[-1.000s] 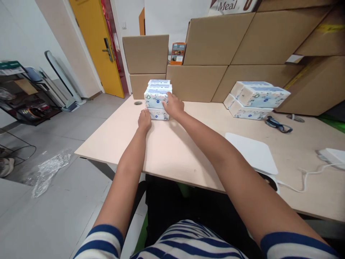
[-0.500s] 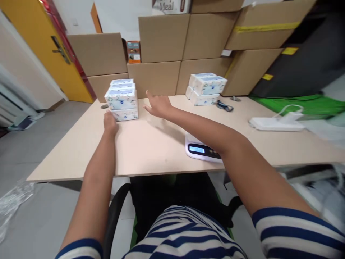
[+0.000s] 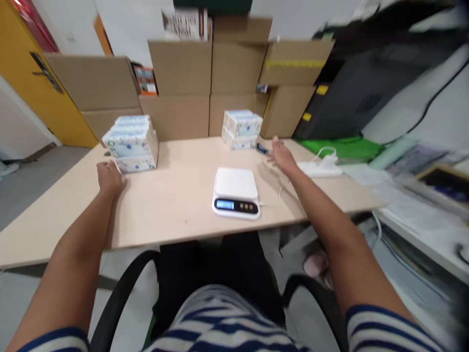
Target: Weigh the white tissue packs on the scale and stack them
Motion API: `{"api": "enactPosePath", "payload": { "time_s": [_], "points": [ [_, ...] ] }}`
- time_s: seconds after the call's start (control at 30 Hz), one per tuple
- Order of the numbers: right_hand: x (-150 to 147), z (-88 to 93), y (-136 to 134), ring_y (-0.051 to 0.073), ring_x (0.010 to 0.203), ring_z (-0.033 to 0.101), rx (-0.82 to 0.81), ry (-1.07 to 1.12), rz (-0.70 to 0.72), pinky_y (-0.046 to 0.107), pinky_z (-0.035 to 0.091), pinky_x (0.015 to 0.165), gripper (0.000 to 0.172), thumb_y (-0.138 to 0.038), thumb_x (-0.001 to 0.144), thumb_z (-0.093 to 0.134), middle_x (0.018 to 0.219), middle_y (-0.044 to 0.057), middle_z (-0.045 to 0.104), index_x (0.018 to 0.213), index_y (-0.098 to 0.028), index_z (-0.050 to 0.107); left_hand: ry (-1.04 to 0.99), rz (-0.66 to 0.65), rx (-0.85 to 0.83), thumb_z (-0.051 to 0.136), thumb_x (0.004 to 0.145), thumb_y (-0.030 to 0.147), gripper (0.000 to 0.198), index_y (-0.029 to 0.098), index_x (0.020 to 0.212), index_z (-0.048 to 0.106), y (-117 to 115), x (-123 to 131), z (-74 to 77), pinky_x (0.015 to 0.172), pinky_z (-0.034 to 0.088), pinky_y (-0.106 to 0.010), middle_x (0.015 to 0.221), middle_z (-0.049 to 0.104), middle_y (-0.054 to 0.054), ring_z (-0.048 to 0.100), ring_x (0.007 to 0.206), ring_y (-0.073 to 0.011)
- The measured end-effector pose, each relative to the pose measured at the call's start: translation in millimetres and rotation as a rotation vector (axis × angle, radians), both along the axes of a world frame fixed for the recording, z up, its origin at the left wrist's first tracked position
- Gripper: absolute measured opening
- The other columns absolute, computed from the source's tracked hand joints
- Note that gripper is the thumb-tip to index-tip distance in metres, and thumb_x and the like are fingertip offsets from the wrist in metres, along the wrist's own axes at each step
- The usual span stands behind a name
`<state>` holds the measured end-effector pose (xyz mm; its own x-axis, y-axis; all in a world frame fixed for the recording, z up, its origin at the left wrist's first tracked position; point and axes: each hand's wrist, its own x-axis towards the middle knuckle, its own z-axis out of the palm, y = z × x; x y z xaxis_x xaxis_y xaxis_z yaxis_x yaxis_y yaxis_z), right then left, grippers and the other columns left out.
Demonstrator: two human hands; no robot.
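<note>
On the left of the table stands a stack of white tissue packs (image 3: 134, 146) with blue tops. My left hand (image 3: 110, 176) rests by its front left corner, fingers curled in, with no object visible in it. At the right, my right hand (image 3: 282, 155) is over the table, its fingers apart and slightly blurred, holding nothing. It is nearest to a small dark strap-like item (image 3: 261, 148) and a second stack of tissue packs (image 3: 242, 129). Between my hands lies a white digital scale (image 3: 236, 188), its display lit and its plate bare.
Cardboard boxes (image 3: 179, 117) line the table's back edge. A white power strip (image 3: 318, 168) with a cable lies right of my right forearm. Behind it are a green sheet (image 3: 340, 146) and a large dark case (image 3: 359, 93). Black chair armrests (image 3: 124, 288) flank me.
My right hand has swung from beside the left stack across to the right, uncovering the scale. My left hand stays by the left stack, its fingers now more curled. The camera has turned right.
</note>
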<state>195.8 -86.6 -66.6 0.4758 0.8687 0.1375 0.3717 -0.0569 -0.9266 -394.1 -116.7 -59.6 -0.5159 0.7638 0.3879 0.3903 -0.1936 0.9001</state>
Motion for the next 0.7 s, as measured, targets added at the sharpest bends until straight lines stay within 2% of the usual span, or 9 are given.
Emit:
{"api": "enactPosePath", "payload": {
  "time_s": [0.1, 0.2, 0.3, 0.4, 0.43, 0.47, 0.53, 0.6, 0.7],
  "points": [
    [18.7, -7.0, 12.4, 0.033, 0.104, 0.083, -0.02, 0.04, -0.009, 0.043, 0.067, 0.096, 0.076, -0.086, 0.117, 0.046, 0.125, 0.023, 0.085, 0.125, -0.017, 0.077, -0.049, 0.085, 0.14, 0.055, 0.121, 0.031, 0.038, 0.027, 0.092, 0.031, -17.9, 20.2, 9.1, 0.113, 0.047, -0.045, 0.095, 0.044, 0.0, 0.059, 0.113, -0.0251],
    [22.4, -8.1, 38.5, 0.036, 0.121, 0.083, 0.039, 0.08, 0.007, 0.047, 0.069, 0.104, 0.083, -0.09, 0.114, 0.04, 0.142, 0.023, 0.082, 0.139, -0.019, 0.076, -0.071, 0.113, 0.269, 0.047, 0.123, 0.022, 0.024, 0.027, 0.099, 0.043, -16.5, 42.0, 12.7, 0.09, 0.042, -0.036, 0.089, 0.038, 0.001, 0.052, 0.091, -0.022],
    [14.1, -1.8, 70.0, 0.037, 0.132, 0.082, 0.112, 0.226, 0.023, 0.049, 0.071, 0.104, 0.093, -0.093, 0.113, 0.03, 0.154, 0.023, 0.078, 0.154, -0.02, 0.072, -0.052, 0.096, 0.335, 0.062, 0.113, 0.012, 0.017, 0.027, 0.107, 0.054, 8.7, 72.9, 26.4, 0.083, 0.035, -0.033, 0.083, 0.041, 0.004, 0.044, 0.08, -0.02],
    [1.3, 11.7, 99.5, 0.035, 0.136, 0.082, 0.198, 0.384, 0.074, 0.048, 0.072, 0.104, 0.097, -0.093, 0.113, 0.022, 0.156, 0.024, 0.078, 0.155, -0.022, 0.072, -0.027, -0.062, 0.363, 0.078, 0.098, 0.008, 0.021, 0.025, 0.104, 0.067, 49.8, 123.2, 59.9, 0.079, 0.04, -0.031, 0.074, 0.047, 0.006, 0.045, 0.072, -0.0184],
    [-2.6, 17.6, 107.6, 0.033, 0.137, 0.082, 0.224, 0.41, 0.103, 0.048, 0.072, 0.106, 0.097, -0.092, 0.113, 0.019, 0.158, 0.023, 0.078, 0.156, -0.023, 0.072, -0.032, -0.13, 0.397, 0.079, 0.101, 0.014, 0.014, 0.025, 0.104, 0.07, 63.1, 143.8, 75.8, 0.079, 0.043, -0.029, 0.077, 0.052, 0.005, 0.048, 0.074, -0.017],
    [-6.2, 23.7, 114.8, 0.032, 0.139, 0.081, 0.252, 0.426, 0.135, 0.048, 0.072, 0.109, 0.097, -0.091, 0.114, 0.016, 0.161, 0.022, 0.077, 0.157, -0.024, 0.072, -0.175, -0.219, 0.485, 0.076, 0.105, 0.019, 0.009, 0.025, 0.1, 0.072, 74.3, 165.1, 93.3, 0.076, 0.045, -0.028, 0.08, 0.057, 0.004, 0.05, 0.073, -0.0157],
    [-11.7, 35.4, 126.3, 0.031, 0.145, 0.079, 0.31, 0.436, 0.19, 0.052, 0.068, 0.118, 0.096, -0.087, 0.115, 0.012, 0.168, 0.021, 0.073, 0.16, -0.026, 0.07, -0.569, -0.408, 0.626, 0.065, 0.117, 0.04, 0.024, 0.026, 0.098, 0.073, 87.2, 206.5, 129.3, 0.067, 0.047, -0.027, 0.079, 0.06, 0.001, 0.052, 0.067, -0.0152],
    [-13.8, 43.4, 136.0, 0.033, 0.154, 0.074, 0.361, 0.423, 0.226, 0.058, 0.064, 0.125, 0.098, -0.091, 0.113, 0.012, 0.173, 0.02, 0.07, 0.164, -0.028, 0.068, -0.79, -0.62, 0.667, 0.061, 0.119, 0.052, 0.035, 0.027, 0.1, 0.076, 88.2, 241.3, 157.7, 0.071, 0.056, -0.027, 0.087, 0.071, -0.002, 0.065, 0.074, -0.016],
    [-8.6, 46.0, 152.0, 0.037, 0.168, 0.063, 0.464, 0.367, 0.277, 0.065, 0.056, 0.134, 0.107, -0.106, 0.103, 0.023, 0.178, 0.02, 0.065, 0.165, -0.031, 0.067, -0.921, -0.851, 0.562, 0.064, 0.118, 0.052, 0.034, 0.027, 0.1, 0.079, 85.7, 276.6, 172.5, 0.081, 0.065, -0.029, 0.1, 0.082, -0.005, 0.077, 0.088, -0.0182]
  ]
}}
